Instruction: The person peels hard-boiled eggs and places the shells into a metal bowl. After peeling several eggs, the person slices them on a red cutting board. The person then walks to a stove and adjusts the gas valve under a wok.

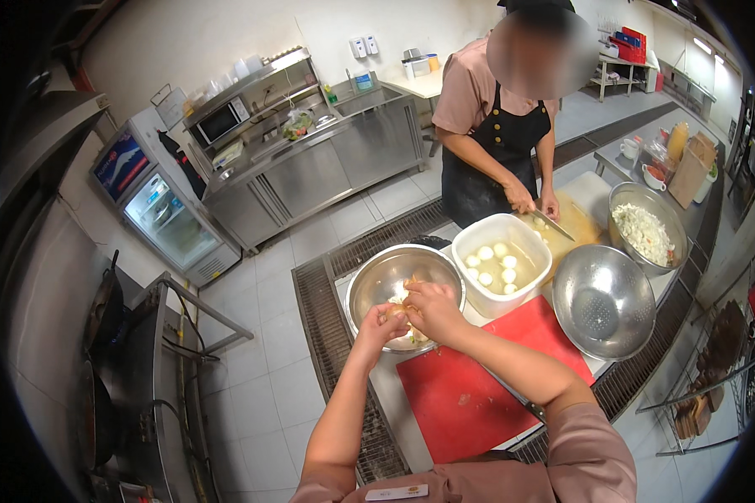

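Over a steel mixing bowl (362, 281), my left hand (379, 325) is closed around a small brownish egg (399, 311), mostly hidden by fingers. My right hand (434, 312) bends over it from the right, its fingertips pressed to the egg. Pale and brown bits that look like eggshell lie in the bowl below. To the right of the bowl, a white tub (471, 295) holds several peeled white eggs (508, 261) in liquid. My right forearm crosses above a red cutting board (453, 402).
Across the table a co-worker (499, 126) cuts on a yellowish board (580, 220) with a knife (554, 225). A steel colander (604, 306) stands at the right, near a bowl of chopped white food (643, 235). A dark knife handle (533, 410) shows beside my right forearm.
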